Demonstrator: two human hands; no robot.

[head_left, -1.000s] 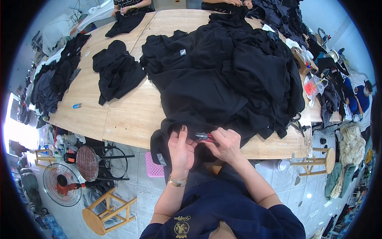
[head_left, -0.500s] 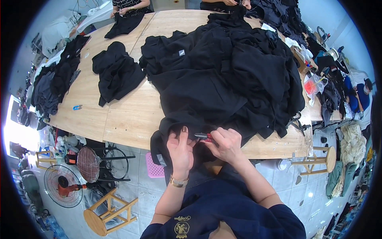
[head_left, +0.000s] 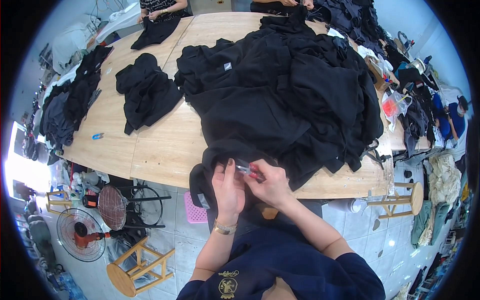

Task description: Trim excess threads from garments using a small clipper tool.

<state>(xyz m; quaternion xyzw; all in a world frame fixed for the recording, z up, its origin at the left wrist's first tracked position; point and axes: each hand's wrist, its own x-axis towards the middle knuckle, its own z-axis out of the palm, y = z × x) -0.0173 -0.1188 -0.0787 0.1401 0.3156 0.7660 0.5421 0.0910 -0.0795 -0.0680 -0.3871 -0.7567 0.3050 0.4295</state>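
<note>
Red-handled thread snips [head_left: 253,172] with short metal blades are gripped in my right hand [head_left: 271,184]. Their tips point left, close by the thumb of my left hand [head_left: 229,189]. My left hand has its thumb raised and its fingers curled at the near edge of a black garment [head_left: 250,117], pinching the cloth. What lies right between the blades is too small to make out. The garment belongs to a large dark heap spread over the wooden table [head_left: 160,155], and part of it hangs over the front edge.
Another black garment [head_left: 145,92] and blue snips [head_left: 97,136] lie on the left of the table. Two people work at the far edge. On the floor stand a fan [head_left: 80,234], a wooden stool [head_left: 137,265], another stool [head_left: 400,200] and a pink basket [head_left: 195,209].
My right hand with the snips has moved left and slightly down, bringing the blades up to my left thumb. My left hand has barely shifted.
</note>
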